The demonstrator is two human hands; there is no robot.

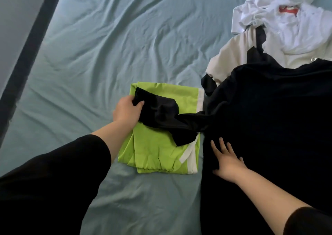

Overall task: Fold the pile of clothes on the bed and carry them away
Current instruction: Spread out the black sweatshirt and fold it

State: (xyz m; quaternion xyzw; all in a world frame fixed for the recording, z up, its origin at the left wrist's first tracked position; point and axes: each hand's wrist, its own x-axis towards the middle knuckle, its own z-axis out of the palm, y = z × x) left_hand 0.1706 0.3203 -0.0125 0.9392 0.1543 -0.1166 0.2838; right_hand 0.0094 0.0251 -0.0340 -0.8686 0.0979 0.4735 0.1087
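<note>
Black sleeves [53, 181] cover my arms, closest in. My right hand [227, 160] lies flat, fingers spread, on the black top [269, 118], which stretches lengthwise away from me on the right side of the bed [89, 46]. My left hand [126, 111] grips the top's sleeve [161, 112] at its end. It runs crosswise, pointing left, over the folded green garment [158, 155], whose long axis runs away from me. White clothes [287, 28] lie crumpled beyond.

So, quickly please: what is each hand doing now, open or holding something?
Left hand: closed, grips the black sleeve.
Right hand: open, pressed flat on the black shirt.
</note>
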